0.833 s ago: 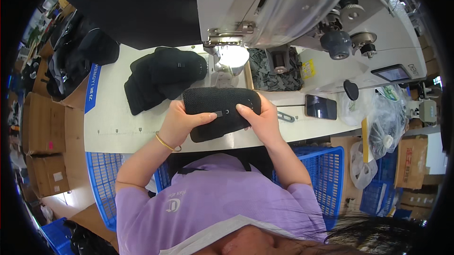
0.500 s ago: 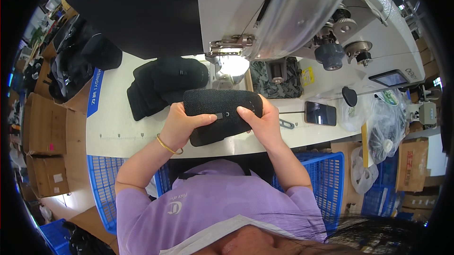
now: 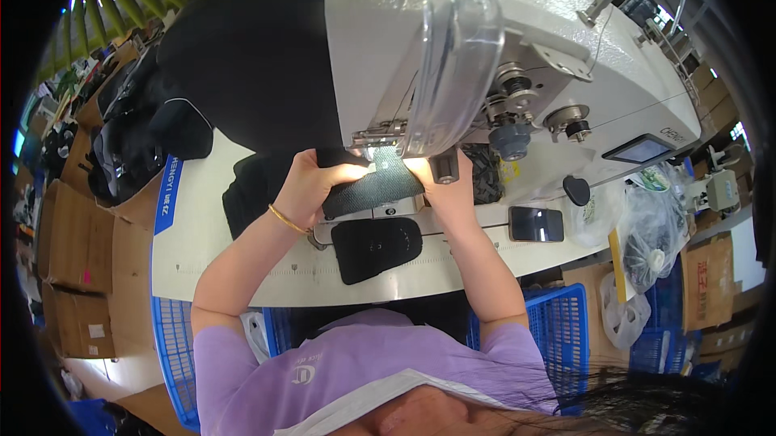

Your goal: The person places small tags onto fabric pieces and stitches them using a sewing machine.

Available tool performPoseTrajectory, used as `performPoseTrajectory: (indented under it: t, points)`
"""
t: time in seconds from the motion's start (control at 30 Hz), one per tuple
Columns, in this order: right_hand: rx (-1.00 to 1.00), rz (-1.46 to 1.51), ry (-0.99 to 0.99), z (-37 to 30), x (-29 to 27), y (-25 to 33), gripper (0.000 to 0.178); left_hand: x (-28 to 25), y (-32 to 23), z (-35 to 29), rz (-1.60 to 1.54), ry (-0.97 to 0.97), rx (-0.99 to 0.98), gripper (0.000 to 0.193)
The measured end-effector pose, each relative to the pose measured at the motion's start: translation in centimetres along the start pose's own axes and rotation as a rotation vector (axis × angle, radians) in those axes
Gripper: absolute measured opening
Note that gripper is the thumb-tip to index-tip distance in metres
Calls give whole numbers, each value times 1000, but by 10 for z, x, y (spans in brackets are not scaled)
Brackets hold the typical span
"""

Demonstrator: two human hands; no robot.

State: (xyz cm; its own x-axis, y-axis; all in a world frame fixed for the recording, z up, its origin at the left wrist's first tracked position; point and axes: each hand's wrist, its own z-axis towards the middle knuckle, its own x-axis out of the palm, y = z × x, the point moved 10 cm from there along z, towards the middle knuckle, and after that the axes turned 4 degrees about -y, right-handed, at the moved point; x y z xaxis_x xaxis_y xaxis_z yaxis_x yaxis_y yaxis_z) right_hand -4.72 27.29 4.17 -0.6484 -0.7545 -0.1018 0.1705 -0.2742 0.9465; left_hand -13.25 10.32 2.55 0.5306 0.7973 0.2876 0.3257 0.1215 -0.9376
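Observation:
Under the lit head of a sewing machine (image 3: 380,135), I hold a black woven fabric piece (image 3: 372,194) with both hands. My left hand (image 3: 309,187) grips its left side, thumb on top pointing at the bright needle area. On the other side my right hand (image 3: 447,193) pinches the right edge, partly hidden behind a dark machine part. A rounded black fabric flap (image 3: 377,248) lies nearer me on the white table; whether it joins the held piece I cannot tell. Left of my left hand lies a stack of black fabric pieces (image 3: 246,189).
A phone (image 3: 536,224) lies on the table (image 3: 234,265) at the right, beside clear plastic bags (image 3: 647,230). A tray of small dark pieces (image 3: 487,173) sits behind my right hand. Blue crates (image 3: 558,323) stand below the table edge. Cardboard boxes (image 3: 77,242) are at the left.
Both hands have carried the fabric piece away from me, from the front of the table to under the machine head. The rounded flap now shows separately, nearer me. The view has shifted slightly.

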Motion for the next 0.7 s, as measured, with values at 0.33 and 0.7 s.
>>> performPoseTrajectory:
  t: [0.33,0.7]
  points:
    - [23,228,-13,9,5,-15,7,-4,-8,13,29,-47,40,22]
    - [34,116,3,6,5,11,11,-9,-10,19,23,-77,54,26]
